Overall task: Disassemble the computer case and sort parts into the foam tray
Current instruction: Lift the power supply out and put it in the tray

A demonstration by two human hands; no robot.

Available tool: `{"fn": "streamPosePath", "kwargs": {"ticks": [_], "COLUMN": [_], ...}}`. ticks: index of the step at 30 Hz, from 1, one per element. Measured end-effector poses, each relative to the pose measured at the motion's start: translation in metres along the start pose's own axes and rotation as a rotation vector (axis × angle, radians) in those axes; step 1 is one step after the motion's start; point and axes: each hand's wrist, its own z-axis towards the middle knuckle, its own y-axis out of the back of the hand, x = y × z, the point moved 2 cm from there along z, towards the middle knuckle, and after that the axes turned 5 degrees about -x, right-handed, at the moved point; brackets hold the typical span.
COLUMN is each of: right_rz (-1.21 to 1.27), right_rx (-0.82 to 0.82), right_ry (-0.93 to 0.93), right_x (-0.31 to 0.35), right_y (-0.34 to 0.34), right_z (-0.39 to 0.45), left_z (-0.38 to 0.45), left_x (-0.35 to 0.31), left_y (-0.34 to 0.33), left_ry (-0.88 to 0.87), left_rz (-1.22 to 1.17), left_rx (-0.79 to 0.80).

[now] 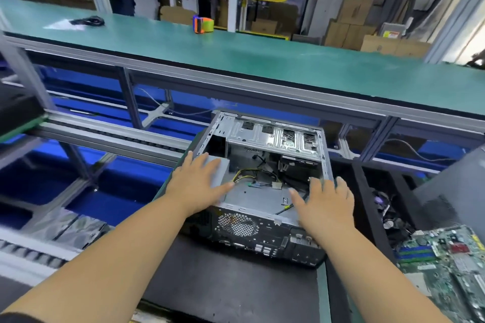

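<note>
An open grey computer case (262,202) lies on its side on a black mat (223,283), its perforated rear panel facing me. Inside are loose yellow and black cables (258,174) and a silver drive cage (275,136) at the far end. My left hand (199,181) rests flat with spread fingers on the grey power supply (221,165) at the case's left side. My right hand (324,200) lies with straight fingers on the case's right edge. A green motherboard (446,265) lies at the right, beside the dark foam tray (367,204).
A long green-topped bench (236,55) runs across behind the case, with an orange and green tape dispenser (203,24) and a black cable bundle (89,21) on it. Aluminium conveyor rails (105,134) run at the left. Cardboard boxes (351,26) stand at the back.
</note>
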Motion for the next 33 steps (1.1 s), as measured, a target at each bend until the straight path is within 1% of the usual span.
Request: {"fn": "streamPosePath", "kwargs": {"ticks": [2,4,6,8,11,16,19,22,27,29,33], "right_rz": [0.113,0.305,0.452,0.541,0.624,0.694,0.684,0.652,0.457,0.344,0.132], "right_rx": [-0.008,0.060,0.127,0.170,0.219,0.205,0.243,0.292,0.327,0.300,0.153], "right_ry": [0.108,0.205,0.263,0.295,0.334,0.375,0.434,0.444,0.521,0.547,0.564], "right_x": [0.012,0.027,0.042,0.056,0.078,0.115,0.135,0.148,0.153,0.154,0.163], "right_y": [0.007,0.009,0.009,0.008,0.006,0.008,0.008,0.005,-0.003,-0.006,-0.011], "right_z": [0.006,0.007,0.005,0.001,0.000,-0.001,-0.001,-0.002,-0.005,-0.006,-0.011], "left_z": [-0.002,-0.005,-0.009,-0.012,-0.015,-0.007,-0.004,-0.004,-0.004,-0.005,-0.006], "left_x": [0.003,0.008,0.014,0.020,0.035,0.050,0.058,0.063,0.066,0.066,0.065], "left_y": [0.006,0.012,0.018,0.021,0.024,0.021,0.016,0.012,0.010,0.010,0.008], "left_ry": [0.007,0.021,0.025,-0.025,-0.144,-0.306,-0.371,-0.400,-0.439,-0.443,-0.457], "left_rz": [-0.164,-0.353,-0.415,-0.362,-0.196,0.003,0.095,0.088,0.082,0.079,0.078], "left_rx": [0.014,-0.008,-0.023,0.017,0.126,0.233,0.216,0.197,0.179,0.169,0.153]}}
